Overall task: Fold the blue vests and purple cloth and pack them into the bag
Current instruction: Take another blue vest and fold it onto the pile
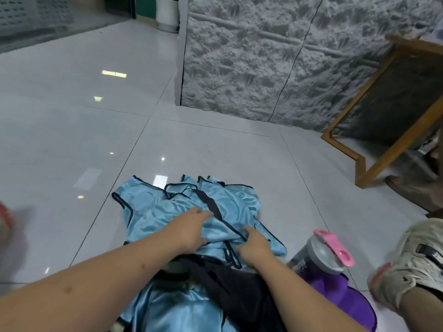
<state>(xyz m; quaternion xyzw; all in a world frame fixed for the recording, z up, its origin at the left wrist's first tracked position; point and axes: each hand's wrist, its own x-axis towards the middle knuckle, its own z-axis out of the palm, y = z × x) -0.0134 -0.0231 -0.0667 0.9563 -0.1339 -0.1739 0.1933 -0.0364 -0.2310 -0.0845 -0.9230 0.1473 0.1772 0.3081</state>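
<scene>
Several light blue vests [153,212] with black trim lie in a crumpled heap on the white tiled floor. My left hand [191,226] rests on top of the heap, fingers spread and pressing the fabric. My right hand [254,243] pinches a fold of blue vest near a black-trimmed edge. Another shiny blue vest [182,307] lies close to me, under my arms. A black bag [239,288] lies partly under my right forearm. The purple cloth [345,293] sits at the lower right, under a bottle.
A grey shaker bottle [321,255] with a pink lid stands on the purple cloth. A beige shoe [412,267] is at the right edge. A wooden frame [374,149] leans by the textured grey wall [263,56]. A red blurred object [4,219] is at the left edge.
</scene>
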